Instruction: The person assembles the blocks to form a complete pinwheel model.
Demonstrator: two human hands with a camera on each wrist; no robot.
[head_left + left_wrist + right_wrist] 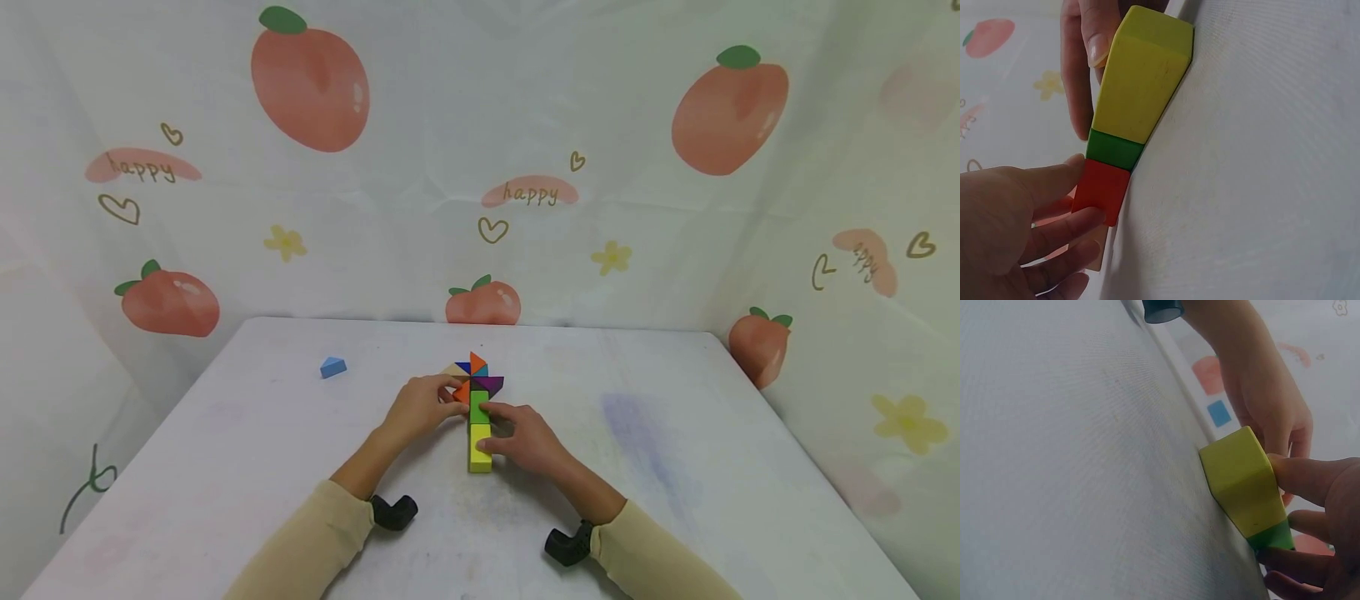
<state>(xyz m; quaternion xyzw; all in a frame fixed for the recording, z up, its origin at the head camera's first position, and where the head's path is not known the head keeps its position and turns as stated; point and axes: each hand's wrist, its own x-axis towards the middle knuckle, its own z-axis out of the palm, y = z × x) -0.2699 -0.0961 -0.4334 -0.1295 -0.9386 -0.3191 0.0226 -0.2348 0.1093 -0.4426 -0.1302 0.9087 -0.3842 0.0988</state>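
Note:
A pinwheel of small triangular blocks stands at the middle of the table, with a green block (479,407) and a yellow block (480,450) in line below it. My left hand (422,410) is at the pinwheel's left side. Its thumb and index finger lie about an orange triangular block (1102,187), thumb tip at the edge beside the green block. From the right, my right hand (531,437) touches the stem, thumb on the yellow block and fingers along the green one. A purple block (490,384) and a tan block (453,372) flank the pinwheel's centre.
A loose blue triangular block (333,367) lies at the far left of the white table (712,467). Behind the table hangs a white cloth (420,108) printed with peaches. Black wrist devices (393,512) sit at both cuffs.

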